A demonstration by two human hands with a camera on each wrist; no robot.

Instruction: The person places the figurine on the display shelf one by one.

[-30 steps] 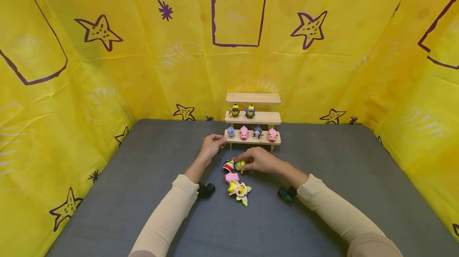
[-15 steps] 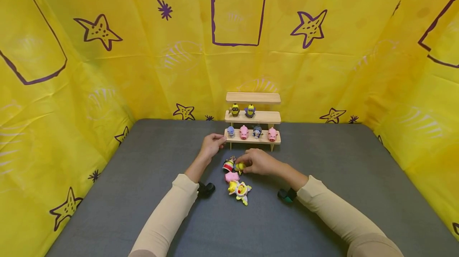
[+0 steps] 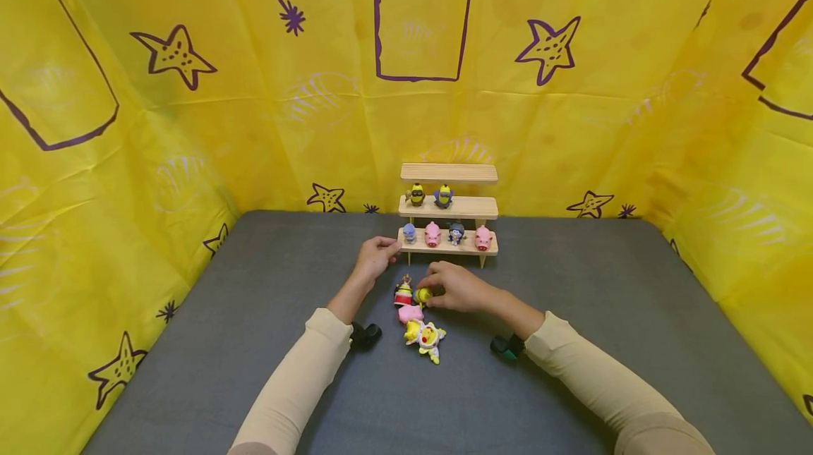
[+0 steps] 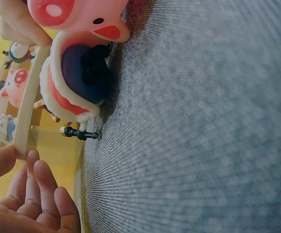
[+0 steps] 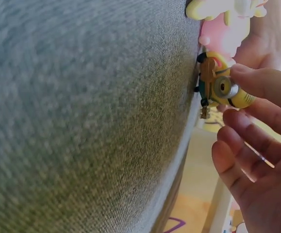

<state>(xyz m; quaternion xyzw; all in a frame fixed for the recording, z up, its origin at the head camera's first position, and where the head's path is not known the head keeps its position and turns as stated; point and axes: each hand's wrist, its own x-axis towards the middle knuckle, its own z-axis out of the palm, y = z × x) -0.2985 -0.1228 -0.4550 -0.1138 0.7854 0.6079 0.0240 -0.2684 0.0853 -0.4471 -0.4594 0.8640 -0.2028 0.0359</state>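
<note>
My left hand (image 3: 376, 257) pinches the left end of the bottom step of a wooden tiered display shelf (image 3: 448, 173) between thumb and fingers. In the right wrist view, a one-eyed yellow minion figurine (image 5: 223, 87) with a small brown guitar is held by my right hand (image 5: 271, 131), thumb on one side and fingers on the other, close over the grey cloth. Right beside it is a figurine in a red and white robe (image 3: 403, 294), its dark underside facing the left wrist camera. A pink pig figurine (image 3: 410, 314) lies just in front of these two.
Nearer me, a yellow and white figurine (image 3: 430, 337) lies by the pig. Pigs and small blue and grey figurines line the shelf's bottom step, and two minions (image 3: 416, 195) stand on the middle one. A yellow printed cloth (image 3: 254, 123) walls the grey table.
The minion has turned in my right fingers and shifted slightly left. The robed figurine beside it has swung from a slant to a straighter position. My left hand has stayed at the shelf.
</note>
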